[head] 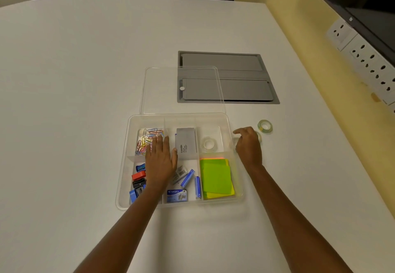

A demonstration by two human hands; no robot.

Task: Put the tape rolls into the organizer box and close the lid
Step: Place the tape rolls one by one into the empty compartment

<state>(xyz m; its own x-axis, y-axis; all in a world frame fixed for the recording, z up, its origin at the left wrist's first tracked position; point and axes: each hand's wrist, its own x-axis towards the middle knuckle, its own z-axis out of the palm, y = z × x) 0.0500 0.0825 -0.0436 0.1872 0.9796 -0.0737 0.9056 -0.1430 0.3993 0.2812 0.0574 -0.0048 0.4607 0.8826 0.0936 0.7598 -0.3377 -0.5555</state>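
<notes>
The clear organizer box (123, 178) stands open on the white table, its clear lid (162, 89) lying flat behind it. One clear tape roll (209, 143) lies in the back right compartment. A second roll (265, 125) sits on the table to the right of the box. A third roll (259, 137) peeks out from under my right hand (249, 146), whose fingers curl over it just outside the box's right wall. My left hand (160, 161) rests flat, fingers apart, over the box's left middle compartments, holding nothing.
The box also holds coloured paper clips (147, 138), a grey Camlin box (185, 143), green sticky notes (217, 176), staple boxes (188, 177) and sharpeners (139, 175). A grey hatch (245, 76) is set into the table behind. Wall sockets (363, 56) line the right wall.
</notes>
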